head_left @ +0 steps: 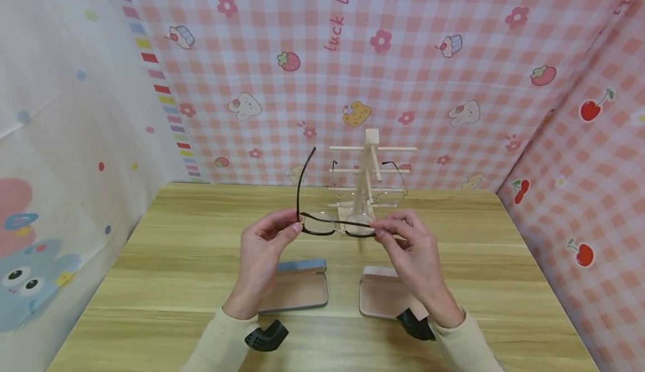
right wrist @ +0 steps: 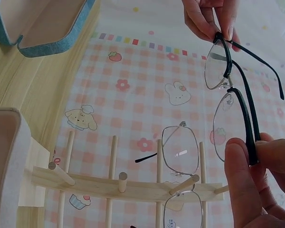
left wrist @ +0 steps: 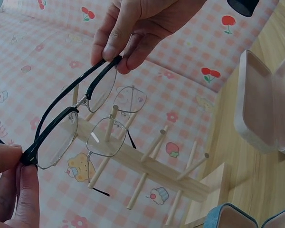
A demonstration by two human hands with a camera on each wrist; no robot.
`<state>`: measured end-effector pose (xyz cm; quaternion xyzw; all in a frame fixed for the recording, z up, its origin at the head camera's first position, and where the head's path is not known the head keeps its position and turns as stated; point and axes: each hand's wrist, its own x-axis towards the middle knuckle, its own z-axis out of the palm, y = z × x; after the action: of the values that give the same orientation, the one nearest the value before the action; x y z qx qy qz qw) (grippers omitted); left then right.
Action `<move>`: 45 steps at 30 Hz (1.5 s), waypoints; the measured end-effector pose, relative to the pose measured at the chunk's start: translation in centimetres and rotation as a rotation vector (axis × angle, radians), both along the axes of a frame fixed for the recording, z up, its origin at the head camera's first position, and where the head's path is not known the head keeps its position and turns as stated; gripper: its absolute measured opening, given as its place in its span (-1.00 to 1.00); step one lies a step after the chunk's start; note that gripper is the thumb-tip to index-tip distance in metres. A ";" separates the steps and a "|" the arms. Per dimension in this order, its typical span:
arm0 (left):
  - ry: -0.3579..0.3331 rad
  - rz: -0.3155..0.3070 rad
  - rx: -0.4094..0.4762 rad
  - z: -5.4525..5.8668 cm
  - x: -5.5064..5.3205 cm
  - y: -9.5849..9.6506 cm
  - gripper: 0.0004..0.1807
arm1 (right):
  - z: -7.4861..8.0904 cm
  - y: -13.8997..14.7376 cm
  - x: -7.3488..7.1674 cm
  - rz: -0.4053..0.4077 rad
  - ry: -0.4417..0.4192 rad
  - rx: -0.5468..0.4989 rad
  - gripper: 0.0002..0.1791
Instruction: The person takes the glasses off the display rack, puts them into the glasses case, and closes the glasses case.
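A pair of black half-rim glasses (head_left: pixel 319 233) is held level between my two hands, in front of a wooden display stand. My left hand (head_left: pixel 262 249) pinches the frame's left corner between thumb and fingers. My right hand (head_left: pixel 415 254) pinches the right corner. The left temple (head_left: pixel 299 187) sticks out, unfolded. The other temple (right wrist: pixel 247 90) lies folded along the back of the frame. On the stand (head_left: pixel 372 138) hangs a second pair, thin metal-rimmed glasses (left wrist: pixel 107 137), with dark temple tips.
Below my left hand lies an open blue glasses case (head_left: pixel 302 292). An open pale case (head_left: pixel 378 299) lies under my right hand, partly hidden by it. Both are on the wooden table (head_left: pixel 201 260). A pink checked cloth (head_left: pixel 282 97) hangs behind, with cloth at both sides.
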<state>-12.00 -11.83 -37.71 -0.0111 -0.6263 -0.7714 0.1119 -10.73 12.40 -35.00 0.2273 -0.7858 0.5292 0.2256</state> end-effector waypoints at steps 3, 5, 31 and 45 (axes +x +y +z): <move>0.000 0.002 0.006 0.0 0.0 0.0 -0.74 | 0.0 0.0 0.0 0.000 0.002 0.006 -0.85; -0.002 0.002 0.010 0.0 0.0 0.1 -0.74 | 0.0 0.1 0.0 -0.001 0.006 0.009 -0.84; 0.087 0.026 -0.138 0.3 0.4 -0.1 -0.83 | 0.2 -0.1 0.2 -0.006 0.012 0.031 -0.79; 0.137 0.021 -0.201 0.3 0.4 -0.3 -0.84 | -2.7 1.0 -1.4 0.004 0.017 0.034 -0.82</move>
<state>-11.59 -12.12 -37.46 -0.0684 -0.6914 -0.7010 0.1610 -12.10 13.39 -37.74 0.2371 -0.7922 0.5143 0.2273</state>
